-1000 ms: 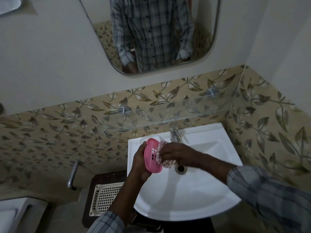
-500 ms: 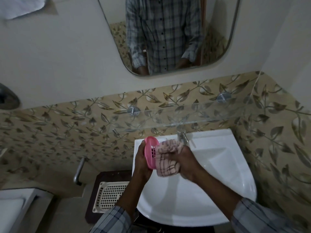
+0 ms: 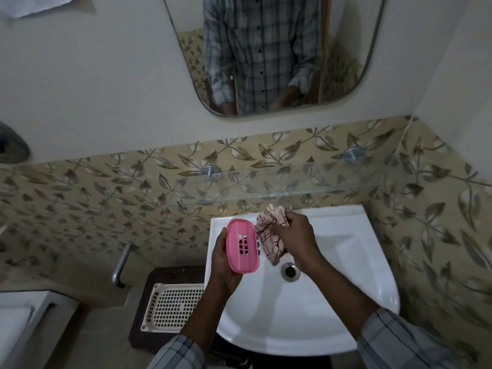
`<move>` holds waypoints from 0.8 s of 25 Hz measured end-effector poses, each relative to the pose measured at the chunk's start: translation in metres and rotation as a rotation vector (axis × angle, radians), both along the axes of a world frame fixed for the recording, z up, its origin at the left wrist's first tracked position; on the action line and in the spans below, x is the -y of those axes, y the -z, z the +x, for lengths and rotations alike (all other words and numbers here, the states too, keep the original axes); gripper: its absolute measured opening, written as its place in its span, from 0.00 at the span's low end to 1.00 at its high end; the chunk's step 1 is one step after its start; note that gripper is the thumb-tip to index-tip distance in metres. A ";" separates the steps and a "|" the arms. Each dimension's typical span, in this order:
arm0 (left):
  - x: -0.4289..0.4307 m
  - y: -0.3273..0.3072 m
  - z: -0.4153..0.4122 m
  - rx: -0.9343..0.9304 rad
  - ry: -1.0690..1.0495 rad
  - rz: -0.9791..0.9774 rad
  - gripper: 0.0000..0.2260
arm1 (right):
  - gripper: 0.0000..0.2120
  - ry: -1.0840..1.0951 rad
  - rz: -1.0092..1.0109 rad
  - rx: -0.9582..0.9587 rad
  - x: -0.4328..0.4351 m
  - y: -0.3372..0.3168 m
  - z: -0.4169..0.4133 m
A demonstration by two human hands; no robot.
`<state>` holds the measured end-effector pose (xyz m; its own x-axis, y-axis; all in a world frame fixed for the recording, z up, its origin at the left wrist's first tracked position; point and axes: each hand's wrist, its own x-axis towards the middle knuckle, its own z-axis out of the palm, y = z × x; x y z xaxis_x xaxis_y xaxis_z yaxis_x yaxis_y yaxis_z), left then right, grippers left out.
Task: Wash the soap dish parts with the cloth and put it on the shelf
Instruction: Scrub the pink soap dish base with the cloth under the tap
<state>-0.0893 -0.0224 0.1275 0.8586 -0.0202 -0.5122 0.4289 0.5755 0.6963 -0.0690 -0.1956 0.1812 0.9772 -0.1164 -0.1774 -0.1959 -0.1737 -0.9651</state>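
I see the white sink (image 3: 346, 302) filling the lower centre of my view, its drain (image 3: 290, 271) near the middle of the bowl. Above it, toward 12 o'clock, a glass shelf (image 3: 306, 182) runs along the leaf-patterned tiles (image 3: 106, 203), and higher still hangs the mirror (image 3: 343, 62). Off at 8 o'clock from the sink a cream perforated tray (image 3: 173, 307) lies on a dark stand (image 3: 165, 275).

My left hand (image 3: 222, 265) comes in from 6 o'clock, fingers wrapped round the pink soap dish part (image 3: 242, 246), held over the sink's left rim with its slotted face turned toward me. My right hand (image 3: 295, 237) reaches in from 4 o'clock, fingers bunched tight on the checked cloth (image 3: 270, 235). The cloth sits at 3 o'clock of the pink part, just beside its edge; I cannot tell whether they touch. The cloth's loose end hangs down above the drain.
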 end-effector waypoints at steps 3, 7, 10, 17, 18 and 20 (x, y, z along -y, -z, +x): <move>-0.004 0.000 0.000 -0.002 -0.028 -0.016 0.25 | 0.08 -0.026 0.521 -0.250 0.008 0.002 0.001; -0.007 -0.002 -0.002 0.001 -0.011 -0.024 0.29 | 0.12 -0.060 0.595 -0.207 0.013 0.005 -0.005; -0.004 -0.003 -0.005 -0.038 0.015 -0.057 0.31 | 0.13 -0.052 0.341 0.029 0.016 0.008 -0.008; 0.014 -0.023 -0.009 0.047 0.131 -0.385 0.25 | 0.22 -0.448 0.230 -0.001 0.010 0.008 -0.028; 0.015 -0.030 -0.011 0.066 0.185 -0.432 0.25 | 0.17 -0.412 0.296 0.000 0.012 0.008 -0.027; 0.013 -0.031 -0.014 0.068 0.239 -0.500 0.24 | 0.13 -0.236 0.106 0.088 0.021 0.011 -0.015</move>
